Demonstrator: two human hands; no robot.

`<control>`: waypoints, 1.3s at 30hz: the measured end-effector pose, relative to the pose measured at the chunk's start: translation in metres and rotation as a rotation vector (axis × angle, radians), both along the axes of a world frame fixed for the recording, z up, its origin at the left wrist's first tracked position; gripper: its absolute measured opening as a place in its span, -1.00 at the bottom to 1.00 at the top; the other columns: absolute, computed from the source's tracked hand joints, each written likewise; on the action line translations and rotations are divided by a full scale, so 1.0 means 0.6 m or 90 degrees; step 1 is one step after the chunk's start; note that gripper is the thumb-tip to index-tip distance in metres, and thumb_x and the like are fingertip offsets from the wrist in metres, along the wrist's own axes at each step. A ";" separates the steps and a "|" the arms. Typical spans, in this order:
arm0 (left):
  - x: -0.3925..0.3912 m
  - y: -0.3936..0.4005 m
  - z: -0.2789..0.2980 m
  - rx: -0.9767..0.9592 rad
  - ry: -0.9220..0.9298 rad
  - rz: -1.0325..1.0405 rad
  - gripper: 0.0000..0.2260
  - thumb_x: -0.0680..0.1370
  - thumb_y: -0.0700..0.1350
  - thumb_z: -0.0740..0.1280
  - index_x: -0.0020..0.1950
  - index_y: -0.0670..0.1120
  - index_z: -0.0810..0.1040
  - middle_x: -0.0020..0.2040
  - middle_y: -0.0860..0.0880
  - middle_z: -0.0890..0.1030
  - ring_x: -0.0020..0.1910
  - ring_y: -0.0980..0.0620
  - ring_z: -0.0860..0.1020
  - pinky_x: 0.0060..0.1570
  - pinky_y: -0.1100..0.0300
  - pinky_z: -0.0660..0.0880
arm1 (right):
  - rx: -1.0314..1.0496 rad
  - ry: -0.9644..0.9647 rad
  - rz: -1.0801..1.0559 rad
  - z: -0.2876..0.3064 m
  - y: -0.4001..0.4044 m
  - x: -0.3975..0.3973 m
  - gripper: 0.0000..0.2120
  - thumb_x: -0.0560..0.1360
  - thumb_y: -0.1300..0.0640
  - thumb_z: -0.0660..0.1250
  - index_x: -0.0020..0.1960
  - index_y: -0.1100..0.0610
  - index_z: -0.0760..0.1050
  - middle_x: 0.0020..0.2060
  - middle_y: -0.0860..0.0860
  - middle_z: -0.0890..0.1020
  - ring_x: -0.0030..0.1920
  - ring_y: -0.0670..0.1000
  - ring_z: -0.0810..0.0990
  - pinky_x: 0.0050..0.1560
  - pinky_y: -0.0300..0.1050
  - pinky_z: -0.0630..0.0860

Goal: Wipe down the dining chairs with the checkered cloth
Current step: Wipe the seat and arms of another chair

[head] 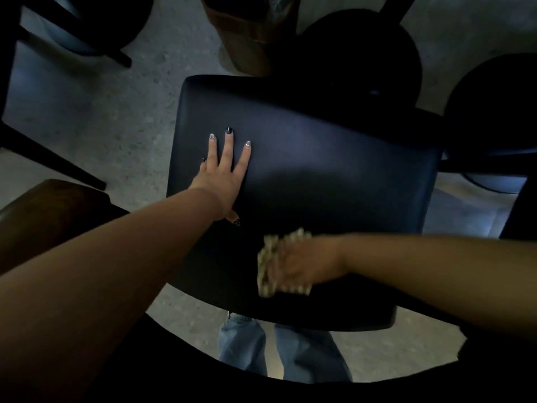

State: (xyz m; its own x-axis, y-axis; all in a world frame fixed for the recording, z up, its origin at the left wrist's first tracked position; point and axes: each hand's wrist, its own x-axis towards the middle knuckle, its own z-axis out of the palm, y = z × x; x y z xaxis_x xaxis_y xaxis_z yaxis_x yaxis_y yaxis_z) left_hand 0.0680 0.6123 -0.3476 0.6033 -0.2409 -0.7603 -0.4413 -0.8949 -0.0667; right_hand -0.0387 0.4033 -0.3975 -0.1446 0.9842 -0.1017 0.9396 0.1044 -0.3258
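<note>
Pressing flat on a dark navy, square-cushioned dining chair seat (334, 146), the left hand (223, 175) lies near the seat's left edge with its fingers straight and spread, the painted nails pointing toward the far side; its grip is open, palm down on the upholstery, clasping nothing. The right hand (302, 266) rests on the near part of the same seat, close to its front edge, and its grip is closed round a bunched beige-and-white checkered cloth (268, 264), which spills out to the left of the fingers and touches the cushion. That hand and the cloth are blurred, so the exact lie of the fingers cannot be told. The two hands are well apart, the left one farther back and to the left, the right one nearer and toward the seat's right half. Below the seat's front edge show two legs in loose blue jeans (279, 353) on a speckled grey floor (122, 117). A brown wooden chair back (43, 210) stands at the left, a brown woven basket-like object (250, 33) beyond the seat's far edge, and round dark stools (494, 112) to the right.
</note>
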 end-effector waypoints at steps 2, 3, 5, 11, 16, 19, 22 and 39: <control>-0.002 0.003 -0.004 -0.009 -0.011 0.007 0.36 0.23 0.21 0.59 0.53 -0.08 -0.46 0.51 -0.25 -0.45 0.49 -0.38 -0.37 0.48 -0.22 0.03 | -0.008 -0.031 -0.115 0.001 -0.037 0.088 -0.66 0.60 0.13 0.16 0.31 0.15 0.50 0.28 0.13 0.55 0.31 0.12 0.50 0.39 0.01 0.28; -0.004 0.004 -0.005 -0.011 -0.016 0.010 0.36 0.23 0.21 0.59 0.53 -0.08 -0.46 0.51 -0.25 -0.45 0.49 -0.38 -0.37 0.48 -0.21 0.04 | 0.010 -0.045 -0.167 0.009 -0.059 0.128 -0.65 0.59 0.20 0.12 0.30 0.22 0.50 0.28 0.20 0.53 0.30 0.22 0.48 0.34 0.15 0.33; -0.006 0.004 -0.007 -0.016 -0.023 0.012 0.36 0.22 0.21 0.59 0.53 -0.07 -0.45 0.51 -0.24 -0.46 0.49 -0.37 -0.37 0.48 -0.21 0.04 | -0.015 -0.043 -0.295 0.023 -0.096 0.182 -0.62 0.56 0.30 0.10 0.32 0.27 0.47 0.32 0.26 0.46 0.35 0.34 0.39 0.31 0.33 0.31; -0.007 -0.002 -0.005 -0.015 -0.034 0.027 0.35 0.22 0.16 0.61 0.54 -0.06 -0.44 0.52 -0.23 -0.45 0.49 -0.37 -0.37 0.48 -0.22 0.00 | -0.121 0.079 -0.718 0.040 -0.130 0.209 -0.31 0.42 0.49 0.12 0.52 0.13 0.16 0.53 0.12 0.09 0.54 0.16 -0.04 0.45 0.30 0.01; -0.011 -0.022 0.006 0.020 -0.016 0.045 0.33 0.29 0.10 0.61 0.53 -0.13 -0.46 0.50 -0.29 -0.45 0.50 -0.40 -0.33 0.48 -0.20 0.06 | -0.243 0.088 -0.574 0.058 -0.105 0.139 -0.18 0.37 0.45 0.17 0.56 0.06 0.01 0.55 0.08 -0.11 0.52 0.10 -0.28 0.44 0.19 -0.30; -0.022 -0.055 0.013 -0.008 0.028 0.095 0.16 0.43 -0.02 0.52 0.52 -0.22 -0.43 0.50 -0.30 -0.44 0.50 -0.39 -0.34 0.50 -0.21 0.04 | -0.306 0.220 -0.531 0.090 -0.113 0.149 -0.22 0.38 0.36 0.24 0.52 -0.06 0.14 0.56 -0.01 -0.09 0.51 -0.01 -0.30 0.44 0.12 -0.31; -0.039 -0.100 0.023 -0.155 0.058 0.121 0.00 0.50 -0.04 0.41 0.56 -0.22 -0.34 0.53 -0.24 -0.41 0.53 -0.27 -0.35 0.53 -0.18 -0.03 | -0.241 0.410 -0.644 0.142 -0.123 0.183 -0.44 0.41 0.28 0.32 0.37 -0.08 0.43 0.49 -0.06 0.25 0.49 -0.12 0.05 0.47 -0.30 -0.10; -0.050 -0.283 -0.054 -0.262 -0.161 0.023 -0.41 0.68 0.06 0.01 0.61 -0.05 -0.23 0.61 -0.16 -0.23 0.56 -0.21 -0.30 0.48 -0.25 0.00 | -0.607 0.499 -1.143 0.255 -0.273 0.042 -0.67 0.60 0.09 0.15 0.31 0.18 0.42 0.26 0.14 0.48 0.11 0.09 0.46 0.04 -0.10 0.38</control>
State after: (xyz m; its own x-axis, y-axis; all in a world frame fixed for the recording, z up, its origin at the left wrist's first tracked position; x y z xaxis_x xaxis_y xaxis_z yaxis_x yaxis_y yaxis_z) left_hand 0.0383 0.4426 -0.3801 0.7699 -0.4667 -0.4352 -0.4256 -0.8837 0.1947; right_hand -0.0138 0.2398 -0.2445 0.3732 -0.2181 -0.9018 -0.4907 -0.8713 0.0076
